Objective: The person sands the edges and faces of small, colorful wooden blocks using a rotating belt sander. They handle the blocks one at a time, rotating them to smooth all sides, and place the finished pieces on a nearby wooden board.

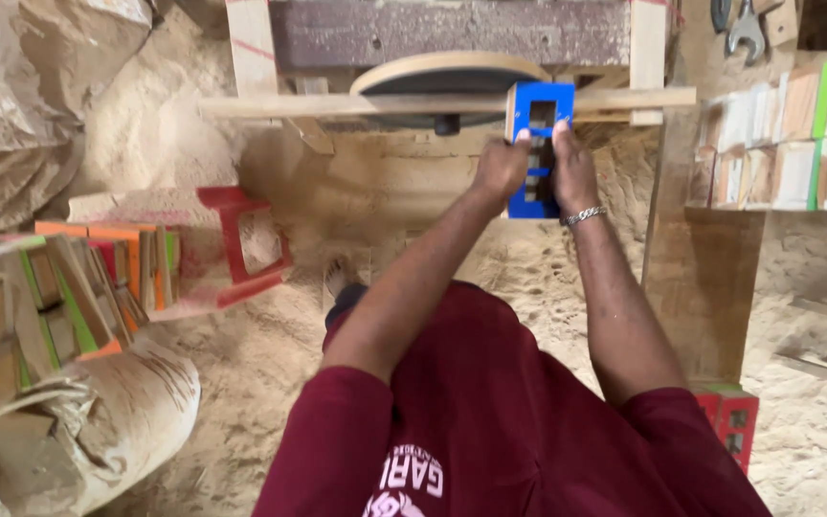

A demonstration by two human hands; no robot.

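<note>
We hold a blue wooden block with both hands, each one closed around it. Our left hand grips its left edge, thumb up near the top cut-out, and our right hand clamps the right edge; a silver bracelet sits at that wrist. The block stands upright, its top end resting against a pale wooden rail that runs across in front of a round sanding disc. 2 square openings show in the block, the lower one partly hidden behind our fingers.

To our left, a stack of green and orange painted blocks lies beside a red block, on sawdust. To our right, a shelf carries rows of unpainted and green-edged blocks. Another red block rests near our right elbow. Sawdust covers the floor.
</note>
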